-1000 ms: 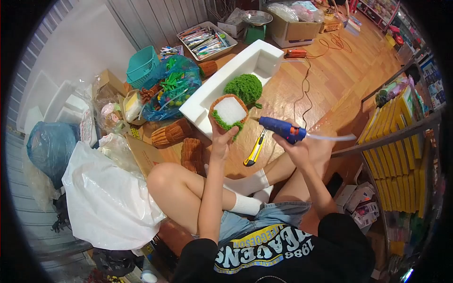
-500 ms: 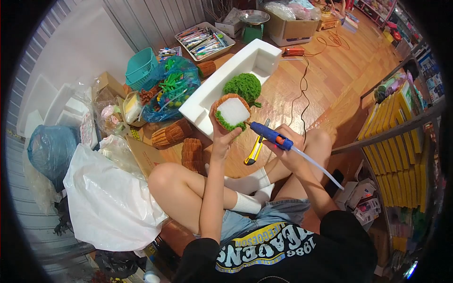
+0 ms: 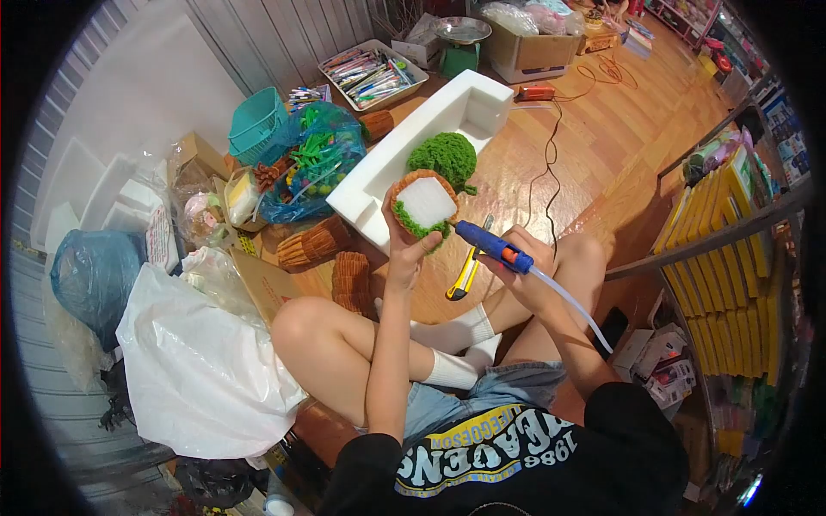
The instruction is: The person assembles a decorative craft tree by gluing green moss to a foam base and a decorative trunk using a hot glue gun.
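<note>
My left hand [image 3: 408, 249] is closed around a small brown pot [image 3: 451, 191] with a white foam top [image 3: 425, 203] and fuzzy green trim along its near rim. In my right hand [image 3: 529, 267] is a blue glue gun [image 3: 492, 246], a clear glue stick [image 3: 572, 308] trailing from its back. The gun's nozzle is at the pot's right edge; whether it touches cannot be told. Just beyond the pot, a ball of green fuzzy cord [image 3: 442, 158] rests in a white foam tray [image 3: 379, 182]. A yellow box cutter [image 3: 465, 277] lies on the floor below the gun.
Brown ribbed pots [image 3: 351, 284] lie left of my hands. Behind them are a blue plastic bag [image 3: 323, 163], a teal basket [image 3: 258, 125] and a tray of pens [image 3: 370, 76]. A cord [image 3: 551, 163] crosses the floor. Yellow books [image 3: 714, 224] fill a rack at right.
Both hands stay almost in place. The glue gun has shifted very slightly, and the tail of its glue stick now hangs lower and more to the left.
</note>
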### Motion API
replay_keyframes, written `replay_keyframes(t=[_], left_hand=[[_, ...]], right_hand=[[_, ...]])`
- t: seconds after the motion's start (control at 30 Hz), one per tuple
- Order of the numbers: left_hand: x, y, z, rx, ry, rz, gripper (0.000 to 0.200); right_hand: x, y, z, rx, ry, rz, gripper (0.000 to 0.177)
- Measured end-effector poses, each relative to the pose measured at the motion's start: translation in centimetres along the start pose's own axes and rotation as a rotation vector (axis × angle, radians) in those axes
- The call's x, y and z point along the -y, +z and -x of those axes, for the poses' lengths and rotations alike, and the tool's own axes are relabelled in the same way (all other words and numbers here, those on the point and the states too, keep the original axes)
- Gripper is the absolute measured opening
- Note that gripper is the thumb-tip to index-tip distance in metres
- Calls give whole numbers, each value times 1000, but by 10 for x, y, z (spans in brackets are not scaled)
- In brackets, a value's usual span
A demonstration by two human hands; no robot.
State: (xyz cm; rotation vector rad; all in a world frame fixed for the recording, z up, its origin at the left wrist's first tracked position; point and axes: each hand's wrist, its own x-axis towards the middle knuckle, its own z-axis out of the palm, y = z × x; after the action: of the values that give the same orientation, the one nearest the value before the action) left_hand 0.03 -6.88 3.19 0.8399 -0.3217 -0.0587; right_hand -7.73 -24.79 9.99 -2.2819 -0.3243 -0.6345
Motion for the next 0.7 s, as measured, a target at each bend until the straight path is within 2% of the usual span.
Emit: replay_keyframes(t=[0.7], left_hand=[[-6, 4, 1, -35, -17, -7, 89]], right_hand=[[2, -6, -4, -65, 70, -28, 29]])
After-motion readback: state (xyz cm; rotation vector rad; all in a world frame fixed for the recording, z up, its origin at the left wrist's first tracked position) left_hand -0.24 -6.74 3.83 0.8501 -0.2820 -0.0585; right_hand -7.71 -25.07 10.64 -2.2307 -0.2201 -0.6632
